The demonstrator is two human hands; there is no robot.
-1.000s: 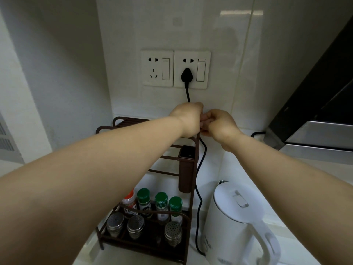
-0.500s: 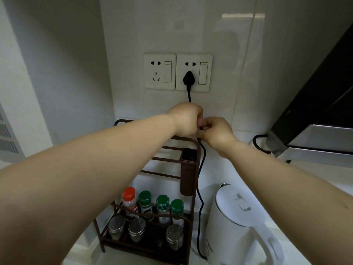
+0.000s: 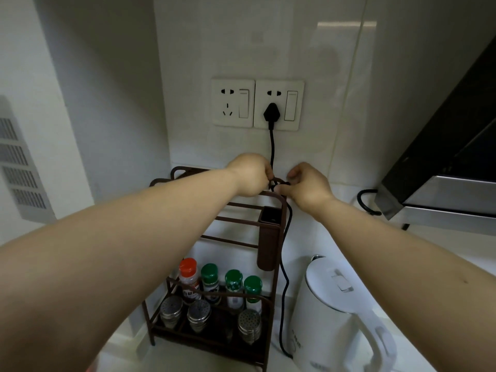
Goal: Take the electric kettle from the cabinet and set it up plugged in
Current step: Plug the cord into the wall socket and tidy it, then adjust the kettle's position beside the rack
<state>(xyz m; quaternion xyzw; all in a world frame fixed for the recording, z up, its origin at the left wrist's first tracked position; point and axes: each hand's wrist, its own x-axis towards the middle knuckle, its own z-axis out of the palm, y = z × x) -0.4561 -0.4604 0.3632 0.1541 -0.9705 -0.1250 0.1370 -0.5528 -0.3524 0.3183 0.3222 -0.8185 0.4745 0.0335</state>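
Left hand [image 3: 251,175] curls its grip on the thin black power cord [image 3: 272,146] at the top rail of the brown metal spice rack [image 3: 271,200]; just beside it the right hand [image 3: 306,185] pinches a loop of the same cord, likely gathering slack. Above both grips, the black plug [image 3: 272,113] sits in the white wall socket [image 3: 279,104]. Below right, the white plastic electric kettle [image 3: 332,312] stands on the pale counter [image 3: 188,363].

Dim, wide-angle warped edges, glare on wall tile [image 3: 346,25].
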